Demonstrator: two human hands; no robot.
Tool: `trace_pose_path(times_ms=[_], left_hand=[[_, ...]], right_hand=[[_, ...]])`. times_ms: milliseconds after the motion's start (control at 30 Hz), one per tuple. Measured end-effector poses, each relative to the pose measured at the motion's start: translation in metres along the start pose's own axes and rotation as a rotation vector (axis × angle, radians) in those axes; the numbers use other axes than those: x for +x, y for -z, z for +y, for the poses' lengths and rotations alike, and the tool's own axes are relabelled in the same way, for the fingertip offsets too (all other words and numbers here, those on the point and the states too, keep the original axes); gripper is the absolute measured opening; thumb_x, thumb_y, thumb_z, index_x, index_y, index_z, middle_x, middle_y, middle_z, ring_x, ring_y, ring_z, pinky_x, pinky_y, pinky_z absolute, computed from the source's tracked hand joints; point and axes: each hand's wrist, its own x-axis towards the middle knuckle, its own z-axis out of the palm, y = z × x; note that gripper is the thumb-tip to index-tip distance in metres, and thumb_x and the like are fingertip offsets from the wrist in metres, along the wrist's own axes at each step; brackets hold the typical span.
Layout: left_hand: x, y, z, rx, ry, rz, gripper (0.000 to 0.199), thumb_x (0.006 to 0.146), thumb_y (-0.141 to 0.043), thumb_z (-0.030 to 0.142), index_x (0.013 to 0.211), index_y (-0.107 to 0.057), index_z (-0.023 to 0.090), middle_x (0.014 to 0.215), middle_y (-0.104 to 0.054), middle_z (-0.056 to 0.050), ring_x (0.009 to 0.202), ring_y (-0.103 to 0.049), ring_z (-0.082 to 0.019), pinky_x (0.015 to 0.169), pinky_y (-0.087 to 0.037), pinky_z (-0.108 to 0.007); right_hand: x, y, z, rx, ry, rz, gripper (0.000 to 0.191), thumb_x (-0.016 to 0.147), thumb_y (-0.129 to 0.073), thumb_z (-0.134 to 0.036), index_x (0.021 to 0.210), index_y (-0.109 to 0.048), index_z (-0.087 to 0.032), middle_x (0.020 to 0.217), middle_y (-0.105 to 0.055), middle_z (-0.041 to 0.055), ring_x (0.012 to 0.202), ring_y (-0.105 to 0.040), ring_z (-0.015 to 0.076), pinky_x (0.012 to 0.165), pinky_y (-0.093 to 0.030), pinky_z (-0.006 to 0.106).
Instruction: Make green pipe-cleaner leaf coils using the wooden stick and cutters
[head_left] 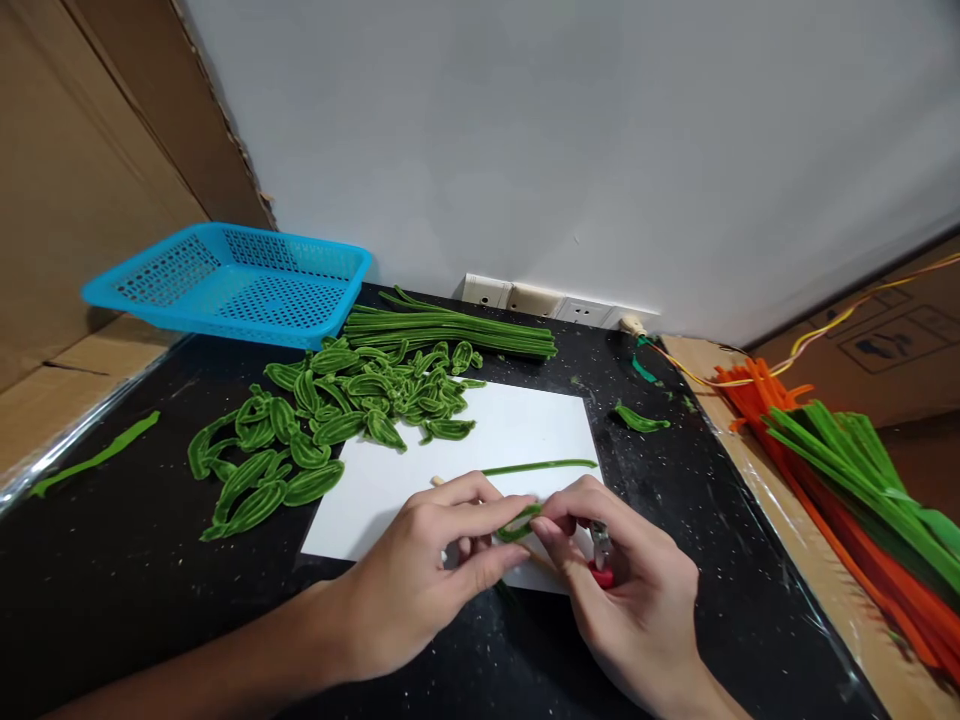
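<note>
A small loop of green pipe cleaner (516, 536) is pinched between my two hands over a white sheet of paper (532, 420). My left hand (420, 570) grips its left side with thumb and forefinger. At the right end, the fingertips of my right hand (637, 580) are closed on it. Pliers or cutters (601, 548) with a red handle are tucked in my right palm, partly hidden. Beyond my fingers lies a straight green stem (540, 466) on the paper. Part of a thin wooden stick (437, 482) shows by my left hand. Looped green leaf shapes (375, 390) are heaped at the paper's upper left.
A blue perforated basket (217, 325) stands at the back left. Behind the heap lies a bundle of green stems (457, 328). Wall sockets (585, 311) carry a plug and cord. Orange stems (847, 545) and green stems (855, 460) rest at right. One leaf (641, 419) lies apart.
</note>
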Motion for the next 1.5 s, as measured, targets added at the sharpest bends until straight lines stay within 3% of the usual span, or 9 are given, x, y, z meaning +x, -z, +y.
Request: trace_pose_path(times_ms=[200,433,533,633,933,1133,1300,1500], left_hand=[[-0.001,-0.003,-0.011,0.108,-0.128,0.067,0.037,0.103,-0.058,0.012,0.135,-0.07,0.027,0.103,-0.066,-0.004,0.093,-0.062,-0.015,0.085,-0.051,-0.027],[-0.003,-0.001,-0.013,0.22,-0.167,0.049,0.038,0.106,-0.052,0.012,0.139,-0.064,0.024,0.102,-0.06,-0.004,0.091,-0.061,-0.014,0.083,-0.052,-0.026],[-0.003,0.0,-0.012,0.225,-0.157,0.03,0.032,0.106,-0.049,0.01,0.13,-0.068,0.02,0.1,-0.06,-0.005,0.091,-0.061,-0.015,0.083,-0.052,-0.026],[-0.001,0.0,-0.011,0.228,-0.15,0.046,0.025,0.106,-0.051,0.011,0.118,-0.072,0.017,0.096,-0.061,-0.004,0.088,-0.061,-0.014,0.081,-0.052,-0.025],[-0.002,-0.002,-0.012,0.184,-0.208,0.102,0.021,0.103,-0.057,0.009,0.114,-0.074,0.013,0.093,-0.065,-0.005,0.086,-0.064,-0.014,0.079,-0.053,-0.022],[-0.002,0.0,-0.012,0.221,-0.233,0.123,0.017,0.101,-0.061,0.01,0.109,-0.076,0.013,0.09,-0.068,-0.005,0.081,-0.064,-0.015,0.074,-0.05,-0.025],[0.0,0.001,-0.01,0.186,-0.198,0.128,0.015,0.101,-0.061,0.012,0.101,-0.077,0.014,0.085,-0.068,-0.004,0.076,-0.063,-0.015,0.07,-0.047,-0.025],[0.001,0.003,-0.002,0.095,-0.016,0.071,0.028,0.106,-0.057,0.025,0.082,-0.068,0.017,0.075,-0.063,0.001,0.072,-0.057,-0.013,0.069,-0.043,-0.025]], right_hand=[[0.001,-0.001,0.003,-0.007,-0.012,-0.013,0.011,0.097,-0.064,-0.012,0.094,-0.065,-0.022,0.075,-0.058,-0.0017,0.061,-0.051,0.013,0.057,-0.039,0.027],[0.002,0.003,0.001,-0.037,0.005,-0.014,0.012,0.097,-0.063,-0.01,0.093,-0.066,-0.021,0.076,-0.061,-0.0009,0.061,-0.053,0.013,0.057,-0.04,0.028],[0.004,0.004,-0.001,-0.035,0.025,-0.021,0.013,0.096,-0.063,-0.009,0.092,-0.065,-0.021,0.077,-0.062,-0.0006,0.064,-0.056,0.0132,0.059,-0.043,0.027],[0.005,0.004,-0.002,-0.046,0.023,-0.015,0.011,0.093,-0.067,-0.011,0.094,-0.065,-0.021,0.078,-0.062,-0.0005,0.065,-0.057,0.0141,0.061,-0.045,0.028],[0.002,0.003,0.001,-0.045,0.003,0.025,0.017,0.091,-0.07,-0.012,0.103,-0.066,-0.023,0.077,-0.059,-0.0025,0.065,-0.057,0.0141,0.064,-0.048,0.03],[0.004,0.003,0.001,-0.01,0.063,-0.031,0.021,0.092,-0.068,-0.008,0.108,-0.069,-0.022,0.076,-0.06,-0.0011,0.066,-0.057,0.0145,0.059,-0.044,0.029],[0.006,0.003,-0.001,0.026,0.095,-0.075,0.018,0.091,-0.066,-0.005,0.099,-0.067,-0.021,0.075,-0.061,-0.0002,0.067,-0.055,0.0153,0.059,-0.043,0.03],[0.007,0.003,-0.002,0.025,0.118,-0.072,0.018,0.09,-0.067,-0.004,0.096,-0.066,-0.021,0.074,-0.062,-0.0002,0.067,-0.056,0.0159,0.06,-0.044,0.03]])
